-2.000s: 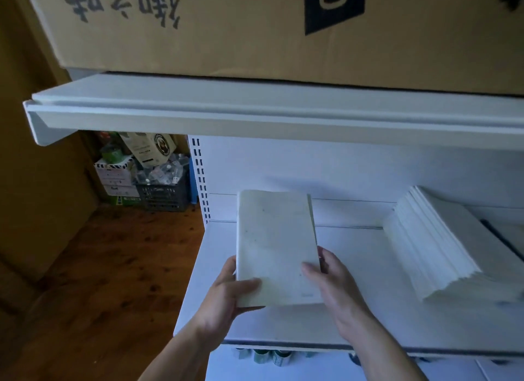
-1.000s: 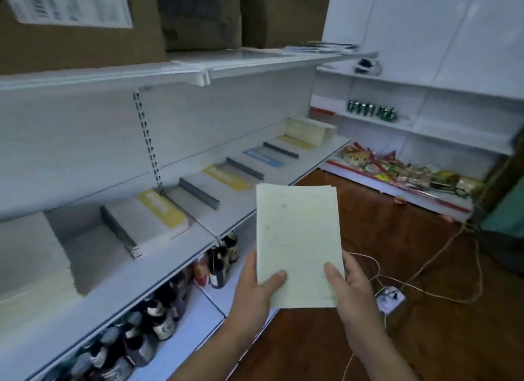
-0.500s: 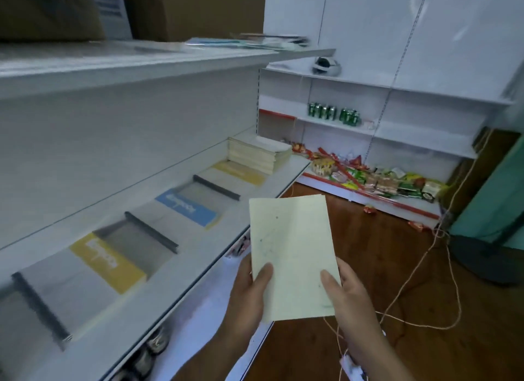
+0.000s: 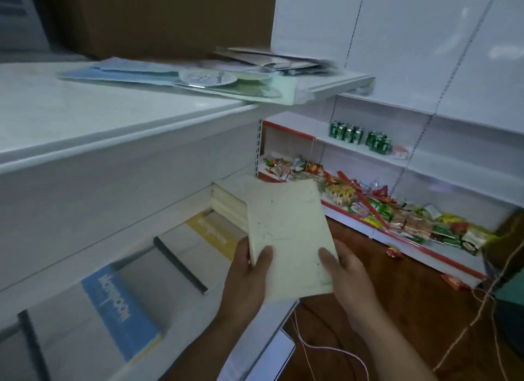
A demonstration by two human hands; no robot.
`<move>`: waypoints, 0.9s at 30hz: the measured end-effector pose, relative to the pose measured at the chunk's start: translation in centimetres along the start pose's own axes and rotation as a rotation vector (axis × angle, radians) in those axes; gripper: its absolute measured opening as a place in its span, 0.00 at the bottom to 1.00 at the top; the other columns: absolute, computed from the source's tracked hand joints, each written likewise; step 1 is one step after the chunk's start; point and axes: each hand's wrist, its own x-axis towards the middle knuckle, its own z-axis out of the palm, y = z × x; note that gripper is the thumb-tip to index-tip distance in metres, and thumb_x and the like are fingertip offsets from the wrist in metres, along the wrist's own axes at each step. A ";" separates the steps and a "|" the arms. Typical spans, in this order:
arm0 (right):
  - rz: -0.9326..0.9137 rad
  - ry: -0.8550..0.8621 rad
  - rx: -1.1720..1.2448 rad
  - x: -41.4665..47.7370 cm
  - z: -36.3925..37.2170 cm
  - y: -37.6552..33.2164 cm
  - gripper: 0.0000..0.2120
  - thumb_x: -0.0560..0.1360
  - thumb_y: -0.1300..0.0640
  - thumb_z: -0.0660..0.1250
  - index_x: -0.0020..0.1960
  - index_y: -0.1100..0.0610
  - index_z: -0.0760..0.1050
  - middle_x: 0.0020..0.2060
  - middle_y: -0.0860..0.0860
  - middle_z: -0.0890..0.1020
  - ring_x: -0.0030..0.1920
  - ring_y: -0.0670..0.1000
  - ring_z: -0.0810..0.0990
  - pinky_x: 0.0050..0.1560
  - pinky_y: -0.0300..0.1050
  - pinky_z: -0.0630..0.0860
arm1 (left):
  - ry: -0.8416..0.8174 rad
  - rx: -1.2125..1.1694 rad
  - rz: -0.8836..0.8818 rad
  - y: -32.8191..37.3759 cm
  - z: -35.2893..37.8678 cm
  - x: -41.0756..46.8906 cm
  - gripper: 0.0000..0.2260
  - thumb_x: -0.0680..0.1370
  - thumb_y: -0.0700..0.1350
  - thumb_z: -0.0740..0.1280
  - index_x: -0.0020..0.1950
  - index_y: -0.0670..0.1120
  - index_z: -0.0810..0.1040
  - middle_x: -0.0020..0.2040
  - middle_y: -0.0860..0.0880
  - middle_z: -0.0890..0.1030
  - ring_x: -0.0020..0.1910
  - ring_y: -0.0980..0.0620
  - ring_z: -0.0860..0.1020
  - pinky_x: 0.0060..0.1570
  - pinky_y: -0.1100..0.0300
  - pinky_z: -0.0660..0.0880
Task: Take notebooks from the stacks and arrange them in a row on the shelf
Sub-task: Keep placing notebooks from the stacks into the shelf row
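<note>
Both my hands hold one pale cream notebook (image 4: 286,233) by its lower corners, in front of the white shelf (image 4: 71,343). My left hand (image 4: 249,278) grips the lower left corner with the thumb on the cover. My right hand (image 4: 346,275) grips the lower right corner the same way. On the shelf lies a row of notebooks: one with a blue label (image 4: 119,307), then one with a yellow label (image 4: 212,233). A stack of cream notebooks (image 4: 226,204) stands at the shelf's far end, partly hidden by the held notebook.
An upper shelf (image 4: 113,119) overhangs the row, with papers and discs (image 4: 204,79) on it and a cardboard box (image 4: 158,17) behind. Snack packets (image 4: 382,207) and green cans (image 4: 357,135) fill shelves on the right wall. Cords (image 4: 326,349) trail over the wooden floor.
I have moved further along the shelf toward its far end, still holding the notebook in both hands. The far stack and the snack shelf are closer now.
</note>
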 end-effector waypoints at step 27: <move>0.179 -0.952 -0.120 34.5 4.2 2.0 0.23 0.81 0.54 0.60 0.75 0.43 0.62 0.61 0.43 0.71 0.58 0.46 0.71 0.54 0.42 0.71 | 0.802 -0.222 -0.228 -1.8 8.5 20.9 0.22 0.79 0.40 0.63 0.72 0.53 0.68 0.63 0.49 0.78 0.54 0.48 0.79 0.51 0.51 0.78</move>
